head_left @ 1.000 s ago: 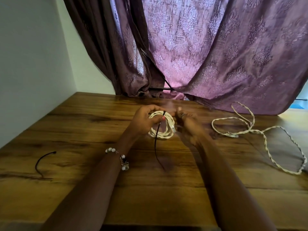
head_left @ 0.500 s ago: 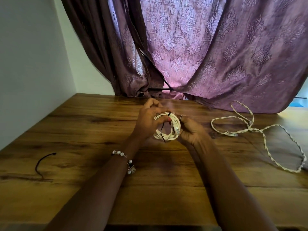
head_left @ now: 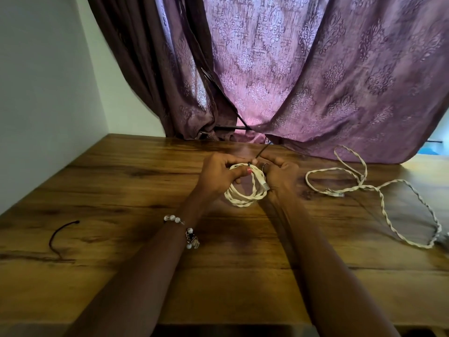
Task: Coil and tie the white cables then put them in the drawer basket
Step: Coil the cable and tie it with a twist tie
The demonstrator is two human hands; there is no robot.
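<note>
A coiled white braided cable point(head_left: 245, 195) is held upright just above the wooden table point(head_left: 121, 190), in the middle of the view. My left hand point(head_left: 216, 173) grips the top of the coil, thumb across the strands. My right hand point(head_left: 279, 173) pinches a thin black tie point(head_left: 261, 152) at the coil's top; the tie's free end sticks up and away toward the curtain. A second white cable point(head_left: 379, 190) lies loose and uncoiled on the table to the right. The drawer basket is not in view.
Another black tie point(head_left: 57, 235) lies on the table at the left. A purple patterned curtain point(head_left: 291, 69) hangs behind the table's far edge. A white wall point(head_left: 36, 81) borders the left side.
The black tie, which hung down through the coil a second ago, is now wrapped at the coil's top with its end pulled upward by my right hand. The coil has shifted slightly right.
</note>
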